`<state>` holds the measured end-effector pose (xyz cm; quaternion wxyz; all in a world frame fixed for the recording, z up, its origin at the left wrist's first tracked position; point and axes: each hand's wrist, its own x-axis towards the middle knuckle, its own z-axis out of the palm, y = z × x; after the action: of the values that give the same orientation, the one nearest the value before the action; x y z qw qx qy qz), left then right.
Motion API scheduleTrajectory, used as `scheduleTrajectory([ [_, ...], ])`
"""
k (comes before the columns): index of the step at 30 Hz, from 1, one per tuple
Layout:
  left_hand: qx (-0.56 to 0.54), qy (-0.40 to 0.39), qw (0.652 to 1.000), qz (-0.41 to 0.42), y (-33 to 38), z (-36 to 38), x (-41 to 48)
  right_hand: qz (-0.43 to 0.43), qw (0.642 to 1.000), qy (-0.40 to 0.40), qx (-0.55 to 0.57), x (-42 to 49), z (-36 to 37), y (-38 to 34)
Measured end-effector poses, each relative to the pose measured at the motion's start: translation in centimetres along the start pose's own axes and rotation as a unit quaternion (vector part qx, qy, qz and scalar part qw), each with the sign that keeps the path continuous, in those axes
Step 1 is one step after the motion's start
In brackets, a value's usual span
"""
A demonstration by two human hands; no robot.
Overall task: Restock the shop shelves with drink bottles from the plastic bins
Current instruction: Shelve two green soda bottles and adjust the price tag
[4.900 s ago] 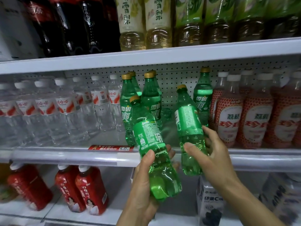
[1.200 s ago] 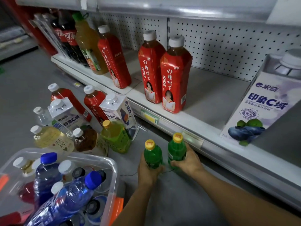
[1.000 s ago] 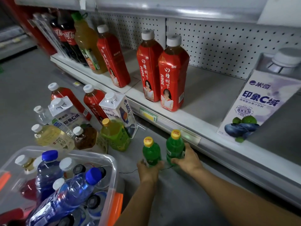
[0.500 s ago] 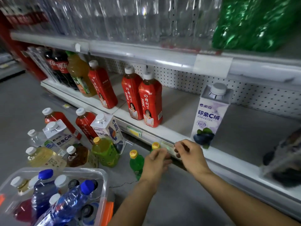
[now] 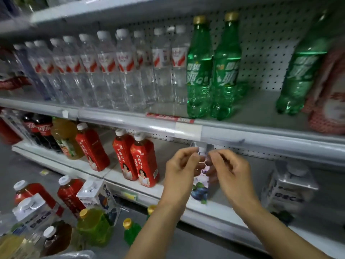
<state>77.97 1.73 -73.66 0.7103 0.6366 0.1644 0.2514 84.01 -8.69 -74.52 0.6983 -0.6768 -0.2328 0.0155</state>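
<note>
Two small green soda bottles with yellow caps stand on the floor below my arms, one (image 5: 130, 231) in plain view, the other (image 5: 150, 209) mostly hidden behind my left forearm. My left hand (image 5: 181, 171) and my right hand (image 5: 227, 171) hover side by side in front of a blueberry drink carton (image 5: 199, 190) on the lower shelf. Their fingers are loosely curled and I see nothing held in them. On the middle shelf stand taller green soda bottles: a pair (image 5: 212, 71) and one further right (image 5: 302, 71). The bin's rim (image 5: 74, 255) barely shows at the bottom edge.
Clear water bottles (image 5: 112, 71) fill the middle shelf's left part; bare shelf (image 5: 261, 105) lies between the green bottles. Red juice bottles (image 5: 143, 161) and a second carton (image 5: 287, 189) stand on the lower shelf. Cartons, tea and juice bottles (image 5: 93, 227) crowd the floor at left.
Both hands have let go of the two green bottles, left them on the floor, and risen to the lower shelf. My view has tilted up to the middle shelf.
</note>
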Motion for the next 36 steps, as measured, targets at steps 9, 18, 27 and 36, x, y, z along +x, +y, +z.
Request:
scheduleTrajectory([
  [9, 0.028, -0.001, 0.990, 0.135, 5.4, 5.8, 3.5, -0.083, 0.992, 0.094, -0.006, 4.6, -4.1, -6.0],
  [18, 0.170, 0.109, 0.951, 0.234, 6.6, 7.7, 8.3, -0.092, 0.981, 0.124, -0.116, 11.2, -6.0, -8.3],
  [27, 0.161, 0.079, 0.975, 0.129, 7.3, 7.5, 12.3, -0.009, 0.962, 0.129, -0.241, 18.7, -6.3, -6.2],
  [36, 0.153, 0.136, 0.957, 0.207, 5.5, 7.0, 16.1, 0.012, 0.919, 0.044, -0.391, 23.9, -6.4, -4.5],
])
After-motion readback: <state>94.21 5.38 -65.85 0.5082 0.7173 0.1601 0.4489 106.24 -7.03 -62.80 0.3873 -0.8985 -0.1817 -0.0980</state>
